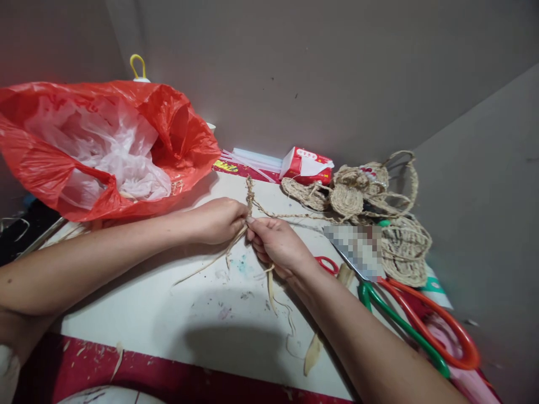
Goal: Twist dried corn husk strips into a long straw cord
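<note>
Head view leaves part of the grip hard to read: the left hand has its fingers curled under and largely out of sight, and the right hand's fingertips cover the spot where the strands meet. Both are clenched on the braid, the right with thumb and fingers pinched together. The braid rises upright just beyond the knuckles, its lower end lost between the two hands, while loose strands trail below onto the white table. A thin cord runs from beside the braid to the woven pieces on the right; I cannot tell whether it joins them.

Blurring masks the blades of the scissors, whose red and green handles lie just beyond the right forearm. A small red loop is partly covered by that arm. On the left, a red bag bulges over the table behind the left forearm, cut off by the frame edge, with crumpled clear plastic inside. Straws and a tissue pack lie at the back, well apart from the hands.
</note>
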The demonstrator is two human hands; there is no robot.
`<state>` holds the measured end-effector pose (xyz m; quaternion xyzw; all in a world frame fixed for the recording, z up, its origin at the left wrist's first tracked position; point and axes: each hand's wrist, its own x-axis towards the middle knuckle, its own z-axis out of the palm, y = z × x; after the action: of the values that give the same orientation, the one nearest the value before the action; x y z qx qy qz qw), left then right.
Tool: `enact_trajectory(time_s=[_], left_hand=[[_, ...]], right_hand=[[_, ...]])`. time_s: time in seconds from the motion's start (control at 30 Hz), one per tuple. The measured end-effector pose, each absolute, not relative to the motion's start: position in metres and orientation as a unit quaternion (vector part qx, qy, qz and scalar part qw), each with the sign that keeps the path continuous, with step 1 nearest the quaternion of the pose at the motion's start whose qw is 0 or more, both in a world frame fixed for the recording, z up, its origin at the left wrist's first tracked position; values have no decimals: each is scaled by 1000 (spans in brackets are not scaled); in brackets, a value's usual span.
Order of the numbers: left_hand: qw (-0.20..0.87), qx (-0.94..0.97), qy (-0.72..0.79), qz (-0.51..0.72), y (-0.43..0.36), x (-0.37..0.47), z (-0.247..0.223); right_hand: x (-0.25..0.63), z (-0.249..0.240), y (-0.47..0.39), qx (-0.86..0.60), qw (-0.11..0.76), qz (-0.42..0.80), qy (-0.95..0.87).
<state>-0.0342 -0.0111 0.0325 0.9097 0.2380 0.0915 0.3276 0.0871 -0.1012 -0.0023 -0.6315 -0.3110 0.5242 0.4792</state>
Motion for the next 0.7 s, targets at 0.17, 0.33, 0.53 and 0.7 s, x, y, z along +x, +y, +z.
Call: enact_trajectory(time_s=[0.17,0.33,0.53,0.7], left_hand=[[484,837,256,14,-11,-35,35],[572,776,267,-11,-24,-36,34],[482,828,282,50,-40,-34,27],[470,835,284,14,-37,-36,33]], right_hand=[[86,-2,-102,-625,496,519,-307],[84,0,-104,-592,526,548,-269],[84,-1,-104,-562,538,571,-264],[86,-1,-105,-555,538,577,-266]])
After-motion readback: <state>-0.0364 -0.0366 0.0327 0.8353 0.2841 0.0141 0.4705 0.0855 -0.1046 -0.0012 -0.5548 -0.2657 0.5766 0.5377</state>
